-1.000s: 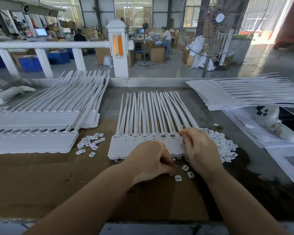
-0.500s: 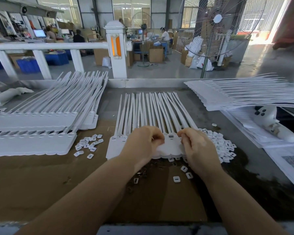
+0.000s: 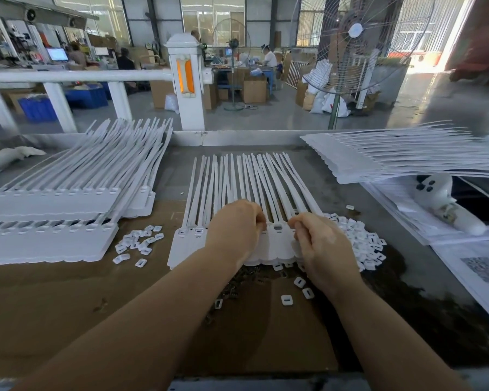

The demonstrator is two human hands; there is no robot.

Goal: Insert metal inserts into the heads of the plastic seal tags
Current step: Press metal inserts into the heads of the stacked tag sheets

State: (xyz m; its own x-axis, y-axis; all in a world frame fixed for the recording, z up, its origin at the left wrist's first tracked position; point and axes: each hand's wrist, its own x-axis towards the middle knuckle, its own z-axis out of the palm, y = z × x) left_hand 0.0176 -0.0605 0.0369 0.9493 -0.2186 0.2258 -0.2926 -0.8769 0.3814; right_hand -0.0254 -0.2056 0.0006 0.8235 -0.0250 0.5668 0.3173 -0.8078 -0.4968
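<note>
1. White plastic seal tags (image 3: 277, 244) lay as one joined strip at the middle of the bench (image 3: 308, 320), heads toward the near edge and straps fanned toward the far edge.
2. Both hands rested on the heads of this strip, close together with one open head slot showing between them.
3. The left hand (image 3: 235, 230) sat over the strip's middle heads, fingers curled under and pressed against the tags; whether it pinched an insert could not be told.
4. The right hand (image 3: 319, 241) covered the heads at the strip's right end, fingertips curled down onto the plastic; what lay under them was hidden.
5. Small dark metal inserts (image 3: 237, 280) were scattered on the bench just nearer than the strip, between the two forearms.
6. A heap of small white caps (image 3: 367, 244) lay just right of the right hand, with a few loose ones near the wrist.
7. A smaller scatter of the same caps (image 3: 141, 244) lay left of the strip.
8. Stacked strips of tags (image 3: 54, 215) filled the left side of the bench, and another stack (image 3: 393, 159) lay at the far right corner.
9. A white handheld device (image 3: 441, 198) rested on papers at the right edge.
</note>
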